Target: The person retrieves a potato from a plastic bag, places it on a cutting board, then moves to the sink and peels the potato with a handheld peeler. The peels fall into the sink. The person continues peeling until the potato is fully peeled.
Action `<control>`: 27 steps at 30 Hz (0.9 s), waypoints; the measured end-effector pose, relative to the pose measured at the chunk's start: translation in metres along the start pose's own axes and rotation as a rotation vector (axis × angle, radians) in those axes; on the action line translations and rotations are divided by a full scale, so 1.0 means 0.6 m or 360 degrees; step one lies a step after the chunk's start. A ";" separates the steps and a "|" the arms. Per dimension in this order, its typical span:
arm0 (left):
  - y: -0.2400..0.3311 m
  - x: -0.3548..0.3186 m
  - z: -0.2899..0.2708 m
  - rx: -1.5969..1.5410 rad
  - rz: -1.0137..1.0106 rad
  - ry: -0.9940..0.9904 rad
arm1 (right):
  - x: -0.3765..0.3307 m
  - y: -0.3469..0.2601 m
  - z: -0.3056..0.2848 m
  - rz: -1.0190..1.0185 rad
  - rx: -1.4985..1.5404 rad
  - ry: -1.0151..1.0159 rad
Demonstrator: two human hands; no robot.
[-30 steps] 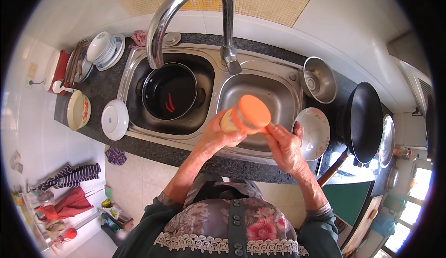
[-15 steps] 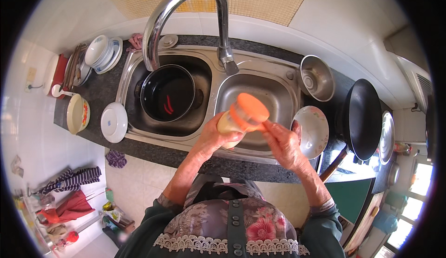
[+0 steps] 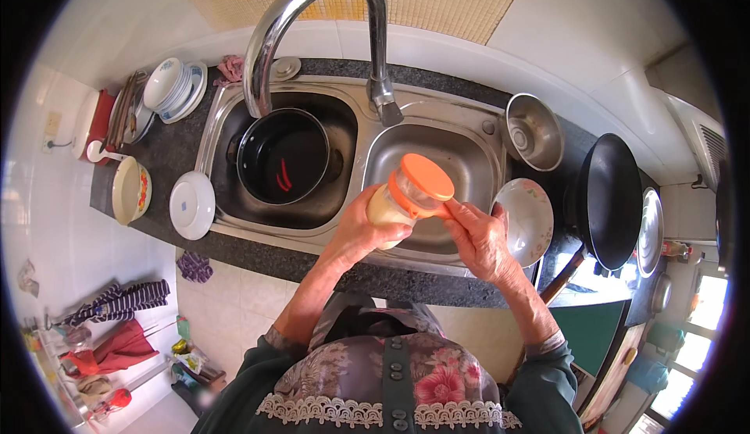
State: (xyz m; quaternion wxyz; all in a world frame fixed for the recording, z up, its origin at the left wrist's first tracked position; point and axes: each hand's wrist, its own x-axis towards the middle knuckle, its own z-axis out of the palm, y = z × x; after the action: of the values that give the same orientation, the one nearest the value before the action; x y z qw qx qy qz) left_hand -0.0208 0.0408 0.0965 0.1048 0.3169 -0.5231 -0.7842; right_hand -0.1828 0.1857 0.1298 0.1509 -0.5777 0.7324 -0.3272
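Currently a jar (image 3: 391, 207) with an orange lid (image 3: 422, 180) is held over the right sink basin (image 3: 461, 160), the left hand (image 3: 363, 227) clamped round its body, the right hand (image 3: 478, 235) pinched at the lid's edge. If wet, the jar could be dropped into the basin; the plate (image 3: 525, 219) beside the right hand could be knocked off the bench (image 3: 164, 157).

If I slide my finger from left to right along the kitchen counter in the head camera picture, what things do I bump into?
Yellow bowl → small white plate → black pot in the sink → jar with orange lid held by both hands → flowered plate → black wok.
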 end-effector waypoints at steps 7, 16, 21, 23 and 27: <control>0.024 -0.015 0.011 -0.0087 0.0100 -0.0091 | -0.013 0.066 0.035 0.0460 0.0252 -0.0052; -0.020 -0.021 -0.027 -0.0303 0.0285 -0.0068 | -0.013 0.029 0.038 0.1096 0.1787 -0.0272; -0.024 -0.031 -0.021 -0.0331 0.0350 -0.0141 | 0.001 0.048 0.075 0.1402 0.1245 -0.0306; -0.021 -0.041 -0.022 -0.0291 0.0346 -0.0193 | -0.010 0.035 0.072 0.1366 0.1591 -0.0188; 0.003 -0.049 -0.013 0.0119 0.0539 -0.0293 | -0.014 0.024 0.079 0.1204 0.1868 -0.0125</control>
State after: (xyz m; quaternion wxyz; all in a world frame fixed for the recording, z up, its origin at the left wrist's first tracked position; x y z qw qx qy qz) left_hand 0.0065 0.0485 0.1072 0.1749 0.1550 -0.6051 -0.7610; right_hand -0.1627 0.1810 0.0843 0.5680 -0.1175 0.5793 -0.5727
